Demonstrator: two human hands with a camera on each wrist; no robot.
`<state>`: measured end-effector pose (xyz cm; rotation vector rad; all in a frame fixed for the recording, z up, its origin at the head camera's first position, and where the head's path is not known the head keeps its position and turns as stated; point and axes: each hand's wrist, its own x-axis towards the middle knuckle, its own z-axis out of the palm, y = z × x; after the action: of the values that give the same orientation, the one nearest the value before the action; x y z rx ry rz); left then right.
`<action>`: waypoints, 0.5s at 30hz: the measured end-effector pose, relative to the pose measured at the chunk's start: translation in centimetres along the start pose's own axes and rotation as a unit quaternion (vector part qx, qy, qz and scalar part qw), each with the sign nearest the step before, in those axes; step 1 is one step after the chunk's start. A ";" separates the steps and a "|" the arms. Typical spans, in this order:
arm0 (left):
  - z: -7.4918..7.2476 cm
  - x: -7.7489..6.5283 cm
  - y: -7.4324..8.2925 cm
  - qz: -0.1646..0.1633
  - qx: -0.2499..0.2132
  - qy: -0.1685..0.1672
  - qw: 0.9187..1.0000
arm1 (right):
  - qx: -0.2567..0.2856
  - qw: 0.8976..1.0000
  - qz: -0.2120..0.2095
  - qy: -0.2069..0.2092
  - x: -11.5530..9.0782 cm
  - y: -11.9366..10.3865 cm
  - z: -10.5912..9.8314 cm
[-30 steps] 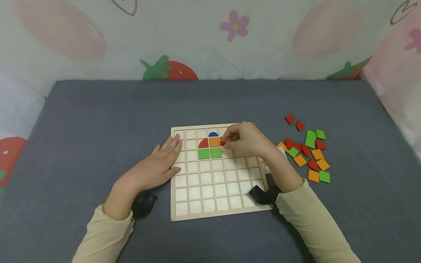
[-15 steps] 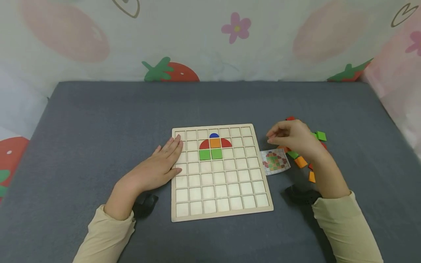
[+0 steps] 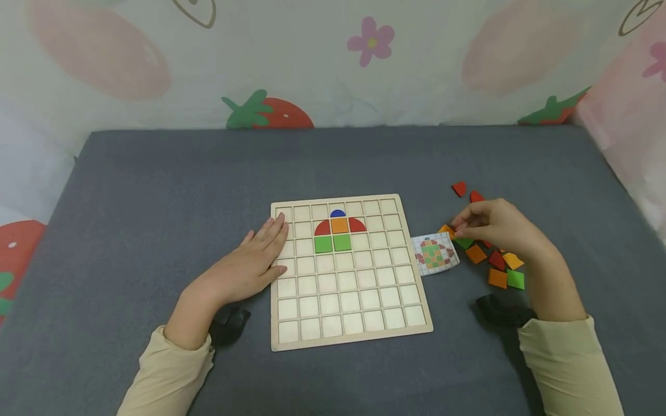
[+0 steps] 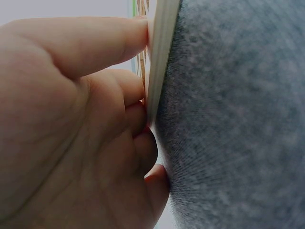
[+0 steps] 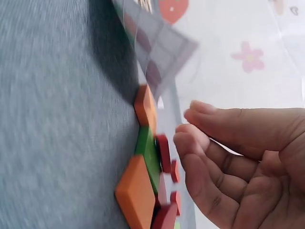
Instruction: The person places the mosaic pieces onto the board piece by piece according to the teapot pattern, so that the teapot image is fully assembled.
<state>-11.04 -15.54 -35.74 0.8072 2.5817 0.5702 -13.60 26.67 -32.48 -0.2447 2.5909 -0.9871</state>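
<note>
My left hand (image 3: 241, 266) rests on the left edge of the wooden grid board (image 3: 304, 345), fingers straight; the left wrist view shows the thumb and fingertips at the board's edge (image 4: 162, 57). On the board sit two green squares (image 3: 324, 244), an orange square (image 3: 339, 225), a blue half-round piece (image 3: 337, 213) and a red rounded piece (image 3: 356, 225) on each side of the orange one. My right hand (image 3: 502, 228) is over the pile of loose pieces, fingers loosely bent. In the right wrist view nothing shows between its thumb and fingers; a green piece (image 5: 148, 157) lies close by.
A printed pattern card (image 3: 434, 254) lies at the board's right edge, its end curled up. Loose orange, green and red pieces, such as an orange square (image 3: 497, 278), spread right of it, partly hidden under the right hand. A red piece (image 3: 459, 189) lies farther back.
My right hand has let go of the red rounded piece in the board and moved right, over the loose pieces. The pattern card has come into view. My left hand has stayed put.
</note>
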 end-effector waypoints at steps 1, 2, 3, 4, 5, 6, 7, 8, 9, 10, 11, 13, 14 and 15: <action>0.0 0.0 0.0 -0.001 0.000 0.000 1.000 | -0.003 1.000 0.003 -0.001 -0.1 0.2 -0.1; 0.0 0.0 0.0 -0.002 0.000 0.000 1.000 | -0.004 1.000 0.010 -0.004 -0.2 0.3 -0.2; 0.0 0.0 0.0 -0.002 0.000 0.000 1.000 | -0.006 1.000 0.015 -0.007 -0.2 0.5 -0.3; 0.0 0.0 0.0 -0.002 0.001 0.000 1.000 | -0.007 1.000 0.022 -0.011 -0.3 0.6 -0.4; 0.0 0.0 0.0 -0.003 0.001 0.000 1.000 | -0.009 0.999 0.030 -0.013 -0.3 0.7 -0.5; 0.0 0.0 0.0 -0.002 0.001 0.000 1.000 | -0.011 0.999 0.038 -0.015 -0.4 0.8 -0.6; 0.0 0.1 0.0 -0.002 0.001 0.000 1.000 | -0.018 0.999 0.044 -0.015 -0.4 0.9 -0.6; 0.0 0.1 0.0 -0.001 0.001 0.000 1.000 | -0.024 0.998 0.049 -0.015 -0.4 1.0 -0.6; 0.0 0.0 -0.1 -0.001 0.001 -0.001 1.000 | -0.031 0.998 0.051 -0.013 -0.3 1.0 -0.7; 0.0 0.0 -0.1 0.000 0.000 -0.001 1.000 | -0.038 0.998 0.053 -0.011 -0.3 1.0 -0.7; 0.0 0.0 -0.1 0.000 0.000 -0.001 1.000 | -0.045 0.997 0.055 -0.010 -0.3 0.9 -0.6; 0.0 0.0 -0.1 0.000 0.000 -0.001 1.000 | -0.060 0.997 0.052 -0.008 -0.3 0.8 -0.6; 0.0 0.0 -0.1 0.000 0.001 -0.002 1.000 | -0.065 0.997 0.051 -0.008 -0.2 0.8 -0.6; 0.0 0.0 -0.1 0.001 0.001 -0.002 1.000 | -0.071 0.996 0.050 -0.007 -0.2 0.7 -0.6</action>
<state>-11.08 -15.59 -35.77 0.8102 2.5777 0.5659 -13.66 27.60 -32.52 -0.1541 2.6353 -0.7653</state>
